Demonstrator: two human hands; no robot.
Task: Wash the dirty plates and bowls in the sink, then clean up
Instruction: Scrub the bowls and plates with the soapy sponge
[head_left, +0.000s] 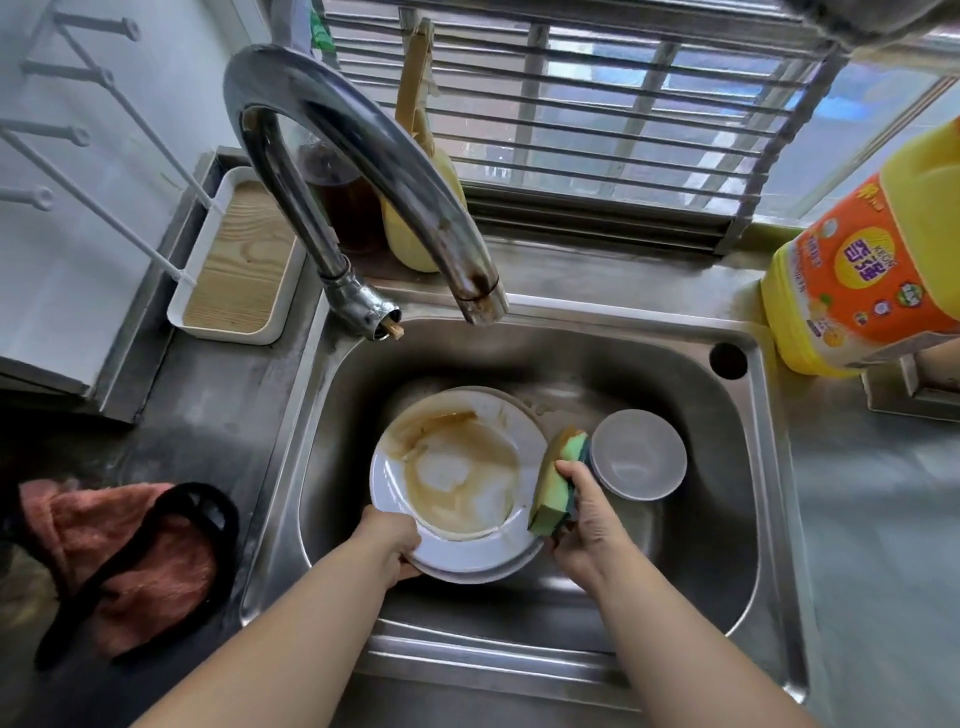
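Sink (727, 467) holding apparently two stacked white plates (457, 478) and one bowl (640, 454). Left hand (392, 545) fingers grip the plates' rim; right hand (589, 519) fingers pinch one sponge (558, 480).

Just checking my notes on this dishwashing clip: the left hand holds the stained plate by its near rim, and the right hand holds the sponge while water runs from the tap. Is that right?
Not quite. In the head view no water runs from the tap; its spout is dry. The rest stands: the left hand holds the stained plate by its near rim, and the right hand grips the sponge.
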